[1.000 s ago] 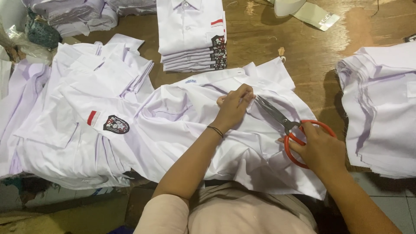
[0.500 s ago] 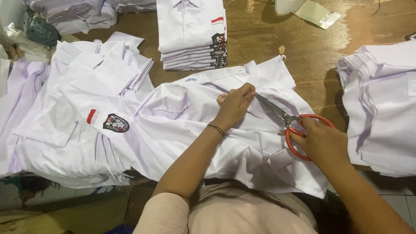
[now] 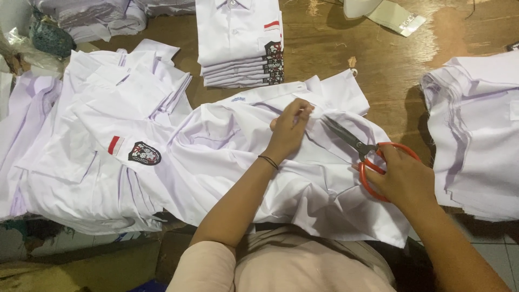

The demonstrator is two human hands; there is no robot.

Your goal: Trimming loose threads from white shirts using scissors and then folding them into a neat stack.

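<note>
White shirt (image 3: 227,162) lies mid-table by the near edge: light, limp, creases easily. Left hand (image 3: 289,130) pinches a fold. Right hand (image 3: 403,178) grasps orange-handled scissors (image 3: 359,148); better grip is at the seam.

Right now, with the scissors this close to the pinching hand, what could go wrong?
1. The blade tips of the orange-handled scissors point toward the left hand, which pinches the white shirt; a slip could nick the fingertips.
2. The shirt lies bunched in folds under the blades, so a cut might catch fabric beneath.
3. The shirt's lower edge overhangs the wooden table and could slide off.
</note>
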